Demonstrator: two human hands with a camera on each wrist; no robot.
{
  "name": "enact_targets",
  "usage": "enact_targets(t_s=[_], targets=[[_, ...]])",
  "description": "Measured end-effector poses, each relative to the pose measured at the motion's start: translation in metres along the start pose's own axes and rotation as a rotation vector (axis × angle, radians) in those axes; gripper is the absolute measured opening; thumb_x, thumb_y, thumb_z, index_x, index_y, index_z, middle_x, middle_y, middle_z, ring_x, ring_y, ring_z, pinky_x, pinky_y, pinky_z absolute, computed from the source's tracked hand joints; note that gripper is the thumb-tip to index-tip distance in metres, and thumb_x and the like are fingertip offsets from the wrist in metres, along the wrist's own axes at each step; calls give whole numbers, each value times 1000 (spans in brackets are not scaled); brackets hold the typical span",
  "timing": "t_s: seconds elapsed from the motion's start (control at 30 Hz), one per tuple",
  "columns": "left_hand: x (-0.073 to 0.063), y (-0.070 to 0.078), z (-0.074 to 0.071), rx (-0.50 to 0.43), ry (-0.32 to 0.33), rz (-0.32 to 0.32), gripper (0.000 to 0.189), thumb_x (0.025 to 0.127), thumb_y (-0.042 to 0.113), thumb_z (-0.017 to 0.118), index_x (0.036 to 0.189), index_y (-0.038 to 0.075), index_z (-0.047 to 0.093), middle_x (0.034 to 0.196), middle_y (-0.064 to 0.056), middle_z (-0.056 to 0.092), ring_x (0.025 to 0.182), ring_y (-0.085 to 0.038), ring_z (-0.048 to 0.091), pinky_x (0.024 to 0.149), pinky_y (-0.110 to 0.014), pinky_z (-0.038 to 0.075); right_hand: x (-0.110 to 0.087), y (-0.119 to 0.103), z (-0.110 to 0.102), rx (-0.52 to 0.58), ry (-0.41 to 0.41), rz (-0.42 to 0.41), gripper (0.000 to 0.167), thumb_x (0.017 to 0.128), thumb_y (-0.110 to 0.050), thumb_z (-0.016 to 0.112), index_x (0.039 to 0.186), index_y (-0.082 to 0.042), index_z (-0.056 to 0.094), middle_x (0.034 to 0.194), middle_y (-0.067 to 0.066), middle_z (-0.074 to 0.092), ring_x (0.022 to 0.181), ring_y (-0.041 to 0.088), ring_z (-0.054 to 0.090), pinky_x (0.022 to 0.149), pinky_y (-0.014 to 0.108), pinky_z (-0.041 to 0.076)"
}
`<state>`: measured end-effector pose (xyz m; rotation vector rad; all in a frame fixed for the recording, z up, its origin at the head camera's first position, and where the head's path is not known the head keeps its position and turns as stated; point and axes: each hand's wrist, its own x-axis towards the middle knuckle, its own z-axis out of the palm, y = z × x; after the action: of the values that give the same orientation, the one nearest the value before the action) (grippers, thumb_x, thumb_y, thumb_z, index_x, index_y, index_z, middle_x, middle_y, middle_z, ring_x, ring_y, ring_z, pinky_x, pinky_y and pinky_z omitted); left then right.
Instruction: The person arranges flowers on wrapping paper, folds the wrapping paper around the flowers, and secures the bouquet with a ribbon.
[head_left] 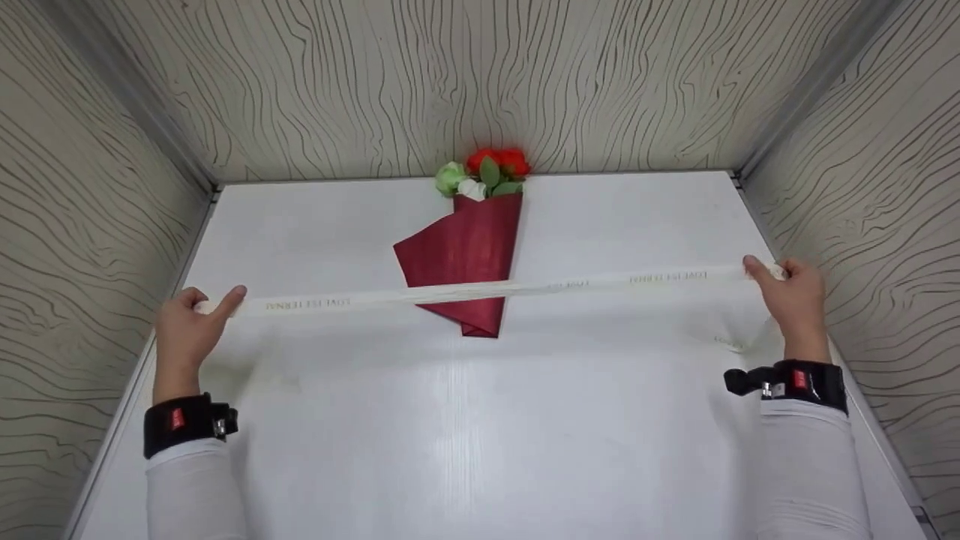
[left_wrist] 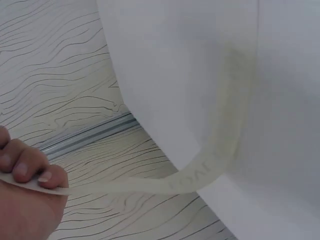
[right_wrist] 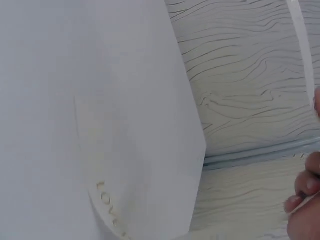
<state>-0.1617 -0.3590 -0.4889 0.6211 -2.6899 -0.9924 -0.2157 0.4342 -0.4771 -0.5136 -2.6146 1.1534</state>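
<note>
A pale cream ribbon (head_left: 660, 278) with gold lettering stretches nearly straight between both hands. My left hand (head_left: 187, 330) grips one end at the table's left side; in the left wrist view curled fingers (left_wrist: 22, 167) hold it, and a loose tail (left_wrist: 215, 150) droops to the table. At the right side, my right hand (head_left: 799, 304) pinches the other end, and its tail (right_wrist: 107, 207) hangs onto the table in the right wrist view. The ribbon's middle crosses over the lower part of a bouquet in dark red wrapping paper (head_left: 472, 240).
Red flowers (head_left: 499, 160), a pale green flower (head_left: 450, 178), a white one and green leaves stick out of the wrapping at the table's back edge. The white table (head_left: 450, 435) is enclosed by panels with a wavy wood-grain pattern (head_left: 450, 82), with grey metal strips at the corners.
</note>
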Motion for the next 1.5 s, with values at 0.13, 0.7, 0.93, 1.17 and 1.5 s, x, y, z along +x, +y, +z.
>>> enact_targets(t_s=[0.13, 0.7, 0.93, 1.17, 1.5], targets=[[-2, -25, 9, 65, -160, -20, 78, 65, 68, 57, 98, -2, 49, 87, -17, 50, 71, -25, 44, 54, -33, 36, -6, 30, 6, -15, -287, -26, 51, 75, -49, 63, 66, -7, 35, 56, -6, 26, 52, 13, 30, 44, 31, 25], [-10, -58, 46, 134, -452, -130, 90, 70, 55, 64, 128, -7, 34, 125, -32, 37, 109, -43, 39, 87, -58, 33, -21, 67, 52, -317, -400, -107, 52, 74, -52, 63, 66, -7, 39, 58, 1, 35, 56, 20, 38, 48, 29, 30], [-13, -59, 48, 168, -407, -90, 85, 70, 57, 63, 123, -4, 37, 120, -28, 43, 104, -40, 44, 82, -56, 37, -24, 64, 52, -369, -392, -125, 55, 74, -55, 60, 81, -2, 51, 75, 12, 50, 67, 25, 45, 54, 31, 34], [-19, -57, 47, 302, -259, 44, 77, 66, 64, 62, 103, -2, 47, 97, -21, 51, 90, -37, 45, 76, -59, 28, -28, 65, 49, -437, -322, -136, 70, 71, -62, 58, 99, 2, 49, 93, 22, 53, 82, 34, 47, 65, 45, 31], [-15, -26, 46, 358, -217, 215, 54, 69, 29, 74, 107, 0, 50, 109, -27, 43, 109, -48, 30, 91, -66, 5, -29, 18, 62, -559, -211, -369, 59, 71, -23, 73, 117, 2, 45, 109, 30, 38, 99, 47, 35, 85, 57, 22]])
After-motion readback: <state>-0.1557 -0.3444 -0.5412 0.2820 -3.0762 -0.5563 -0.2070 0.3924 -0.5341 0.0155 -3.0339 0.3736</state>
